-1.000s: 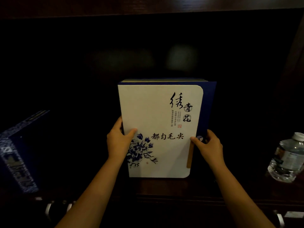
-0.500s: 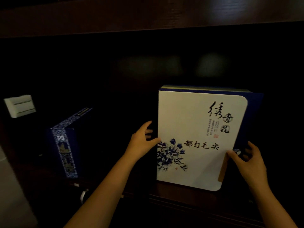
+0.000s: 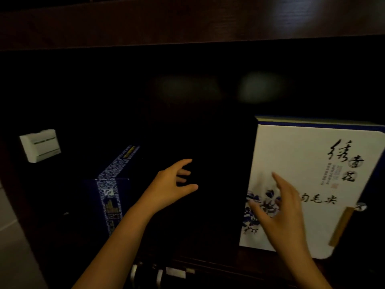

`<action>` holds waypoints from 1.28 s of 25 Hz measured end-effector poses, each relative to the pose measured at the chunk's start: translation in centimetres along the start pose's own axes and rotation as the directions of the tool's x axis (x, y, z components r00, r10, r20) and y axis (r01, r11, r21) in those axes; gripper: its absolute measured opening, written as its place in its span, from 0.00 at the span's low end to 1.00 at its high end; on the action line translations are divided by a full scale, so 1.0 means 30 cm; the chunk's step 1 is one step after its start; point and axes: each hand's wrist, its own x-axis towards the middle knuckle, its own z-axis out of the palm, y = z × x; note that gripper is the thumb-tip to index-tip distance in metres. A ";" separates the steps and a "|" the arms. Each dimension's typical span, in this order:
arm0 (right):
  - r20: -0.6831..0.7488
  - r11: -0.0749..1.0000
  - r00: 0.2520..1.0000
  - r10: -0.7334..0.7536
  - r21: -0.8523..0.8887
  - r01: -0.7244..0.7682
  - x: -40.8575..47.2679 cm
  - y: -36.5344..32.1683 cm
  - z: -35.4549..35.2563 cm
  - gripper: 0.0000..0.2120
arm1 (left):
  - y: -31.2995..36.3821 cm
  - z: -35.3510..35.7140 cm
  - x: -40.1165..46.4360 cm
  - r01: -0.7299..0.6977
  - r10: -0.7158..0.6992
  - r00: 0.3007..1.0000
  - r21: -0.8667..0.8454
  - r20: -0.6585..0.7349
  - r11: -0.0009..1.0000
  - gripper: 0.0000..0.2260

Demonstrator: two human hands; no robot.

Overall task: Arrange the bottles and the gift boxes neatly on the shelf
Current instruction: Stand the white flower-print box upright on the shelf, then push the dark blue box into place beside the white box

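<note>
White gift box with blue spine and blue floral print (image 3: 308, 184) stands upright on dark wooden shelf (image 3: 260, 261), right side, long axis vertical, front facing camera. Black calligraphy on it; "毛尖" readable, the rest unclear. Dark blue gift box with blue-white patterned band (image 3: 110, 197) stands left, narrow end toward camera, label unreadable. Left hand (image 3: 168, 186) between boxes, fingers spread, empty. Right hand (image 3: 279, 215) spread wide before white box; contact unclear. Small white box (image 3: 40, 145) far left.

Dark wooden shelf (image 3: 208, 261), white floral gift box (image 3: 308, 163) upright at right, dark blue patterned box (image 3: 108, 197) at left
</note>
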 end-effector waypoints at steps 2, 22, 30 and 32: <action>0.082 0.997 0.995 -0.062 -0.034 0.065 0.018 -0.095 0.130 0.34 | -0.045 -0.103 -0.002 -0.036 0.035 0.999 0.040 0.042 0.999 0.29; 0.653 0.860 0.711 -0.262 -0.175 0.479 0.122 -0.390 0.873 0.19 | -0.461 -0.611 0.039 -0.028 0.017 0.999 0.221 0.051 0.975 0.16; 0.776 0.827 0.574 -0.260 -0.129 0.548 0.256 -0.291 0.720 0.19 | -0.399 -0.569 0.069 -0.077 -0.018 0.965 0.353 0.260 0.932 0.22; 0.789 0.842 0.576 -0.213 -0.150 0.518 0.293 -0.246 0.642 0.20 | -0.376 -0.529 0.088 -0.129 -0.004 0.934 0.350 0.356 0.928 0.25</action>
